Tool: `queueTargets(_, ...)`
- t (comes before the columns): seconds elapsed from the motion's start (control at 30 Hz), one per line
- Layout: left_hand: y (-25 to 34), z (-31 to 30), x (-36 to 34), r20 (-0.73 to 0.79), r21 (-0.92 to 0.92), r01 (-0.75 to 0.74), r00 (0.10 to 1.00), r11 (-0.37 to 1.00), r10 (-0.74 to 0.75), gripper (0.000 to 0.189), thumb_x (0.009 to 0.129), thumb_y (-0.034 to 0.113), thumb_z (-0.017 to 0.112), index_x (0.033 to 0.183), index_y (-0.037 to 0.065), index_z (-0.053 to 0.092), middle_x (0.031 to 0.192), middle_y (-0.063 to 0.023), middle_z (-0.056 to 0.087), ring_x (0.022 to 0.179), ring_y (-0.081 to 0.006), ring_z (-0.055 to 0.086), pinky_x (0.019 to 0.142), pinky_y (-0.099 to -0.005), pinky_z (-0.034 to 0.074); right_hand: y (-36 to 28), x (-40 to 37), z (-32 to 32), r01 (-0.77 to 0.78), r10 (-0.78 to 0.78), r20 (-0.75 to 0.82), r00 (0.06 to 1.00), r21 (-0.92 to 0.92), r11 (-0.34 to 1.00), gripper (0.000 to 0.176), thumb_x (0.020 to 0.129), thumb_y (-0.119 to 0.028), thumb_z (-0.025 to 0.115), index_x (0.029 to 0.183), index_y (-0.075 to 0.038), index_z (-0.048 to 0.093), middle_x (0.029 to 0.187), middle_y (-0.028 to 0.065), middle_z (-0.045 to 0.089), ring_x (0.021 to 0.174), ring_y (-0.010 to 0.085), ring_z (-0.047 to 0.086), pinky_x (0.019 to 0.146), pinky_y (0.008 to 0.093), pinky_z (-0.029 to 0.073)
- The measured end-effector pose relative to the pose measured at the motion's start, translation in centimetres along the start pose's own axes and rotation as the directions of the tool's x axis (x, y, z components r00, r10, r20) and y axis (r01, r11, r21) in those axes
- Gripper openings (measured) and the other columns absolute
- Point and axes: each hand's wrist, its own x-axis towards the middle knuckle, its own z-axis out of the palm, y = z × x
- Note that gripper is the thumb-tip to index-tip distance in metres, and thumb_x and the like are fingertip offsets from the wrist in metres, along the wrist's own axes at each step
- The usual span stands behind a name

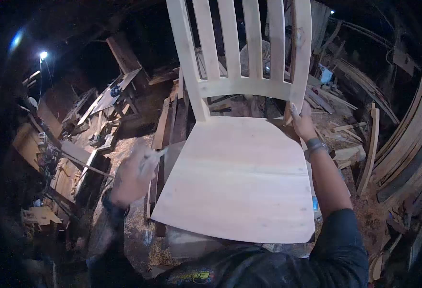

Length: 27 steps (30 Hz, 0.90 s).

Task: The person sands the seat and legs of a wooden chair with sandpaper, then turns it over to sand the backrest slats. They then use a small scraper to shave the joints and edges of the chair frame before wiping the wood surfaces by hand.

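Observation:
A bare wooden chair fills the middle of the view, with its broad pale seat (239,177) nearest me and its slatted backrest (247,86) rising at the far side. My right hand (303,124) is closed around the foot of the right back post (301,57), just above the seat. Left of the seat, my left hand (136,175) is raised and smeared by motion. Its fingers are bunched around a small pale thing (162,151) whose kind I cannot make out, apart from the chair.
Long boards (405,149) lean in a curved stack at the right, with scrap wood (350,127) and shavings on the floor. A workbench (110,98) with tools stands at the far left. Dark planks (165,125) lie behind the seat's left side. A lamp (43,55) shines there.

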Motion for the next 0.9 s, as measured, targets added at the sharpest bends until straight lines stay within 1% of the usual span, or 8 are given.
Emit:
queueTargets(0.03,-0.5,0.4,1.1,0.004,-0.082,-0.115,0.993,0.990,0.115,0.024,0.103,0.022,0.064,0.117,0.004,0.068,0.090,-0.0088,0.067,0.075,-0.0166,0.067,0.067,-0.0322,0.052,-3.6,-1.5,-1.0,0.131,-0.210,-0.236,0.949,-0.308,0.942,0.062,0.098,-0.035,0.073,0.142,0.001,0.050,0.130,0.0230,0.058,0.123,0.0374,0.058,0.103,0.0457,0.047)
queueTargets(0.1,-2.2,2.3,3.3,-0.031,-0.250,-0.338,0.939,0.907,0.341,0.020,0.100,0.021,0.068,0.108,0.002,0.070,0.086,-0.0060,0.067,0.069,-0.0148,0.065,0.062,-0.0301,0.051,-8.3,-3.4,-2.9,0.286,-0.300,-0.243,0.922,-0.094,0.954,0.064,0.090,-0.025,0.081,0.140,0.001,0.052,0.122,0.0219,0.058,0.120,0.0365,0.057,0.100,0.0446,0.048)
queueTargets(0.27,0.3,4.5,2.4,0.316,-0.344,-0.062,0.932,0.937,0.178,0.020,0.093,0.021,0.078,0.097,0.002,0.073,0.085,-0.0057,0.069,0.073,-0.0142,0.067,0.066,-0.0308,0.052,-15.5,-7.7,-8.5,0.453,-0.421,0.567,0.708,0.092,0.887,0.044,0.092,-0.021,0.075,0.129,0.000,0.063,0.123,0.0196,0.068,0.112,0.0310,0.067,0.096,0.0434,0.053)
queueTargets(0.4,-7.4,8.0,0.5,0.139,-0.495,-0.046,0.982,0.868,0.131,0.023,0.096,0.022,0.075,0.100,0.000,0.070,0.100,-0.0115,0.070,0.093,-0.0214,0.070,0.087,-0.0353,0.055,-10.0,-13.4,-7.9,-0.083,-0.027,0.215,0.976,0.487,0.870,0.051,0.097,-0.019,0.069,0.142,0.001,0.053,0.144,0.0194,0.053,0.131,0.0283,0.055,0.107,0.0497,0.051)
queueTargets(0.5,-9.7,10.3,-1.5,0.101,-0.781,0.050,0.994,0.622,0.047,0.026,0.100,0.025,0.069,0.102,-0.001,0.066,0.111,-0.0177,0.068,0.116,-0.0300,0.065,0.104,-0.0429,0.050,-6.1,-13.9,-6.0,-0.525,0.234,0.477,0.847,0.817,0.237,0.068,0.102,-0.019,0.064,0.159,-0.002,0.031,0.163,0.0179,0.026,0.150,0.0304,0.033,0.116,0.0611,0.043)
queueTargets(0.77,-3.2,15.8,-5.4,-0.045,-0.818,-0.062,0.998,0.572,0.045,0.019,0.104,0.020,0.061,0.106,0.001,0.061,0.117,-0.0188,0.069,0.145,-0.0399,0.046,0.122,-0.0545,0.031,-0.8,-6.3,-6.3,-0.524,0.072,0.540,0.839,0.764,0.377,0.055,0.107,-0.015,0.057,0.156,-0.005,0.034,0.156,0.0167,0.040,0.143,0.0273,0.044,0.118,0.0569,0.044)
queueTargets(0.87,1.8,16.4,-6.3,-0.085,-0.704,-0.190,0.979,0.684,0.184,0.012,0.102,0.011,0.062,0.108,0.001,0.061,0.117,-0.0177,0.069,0.140,-0.0380,0.052,0.123,-0.0540,0.028,-1.5,-4.5,-7.0,-0.380,-0.064,0.562,0.825,0.636,0.672,0.051,0.105,-0.016,0.062,0.150,-0.002,0.043,0.156,0.0179,0.040,0.138,0.0292,0.050,0.116,0.0503,0.046)
queueTargets(0.9,3.0,16.3,-6.1,-0.088,-0.662,-0.194,0.979,0.724,0.182,0.012,0.099,0.012,0.068,0.104,0.001,0.066,0.113,-0.0141,0.071,0.125,-0.0311,0.063,0.115,-0.0478,0.040,-1.8,-3.2,-7.7,0.364,-0.376,0.390,0.841,0.106,0.925,0.051,0.100,-0.025,0.069,0.142,0.000,0.053,0.146,0.0194,0.051,0.133,0.0294,0.055,0.109,0.0424,0.049)
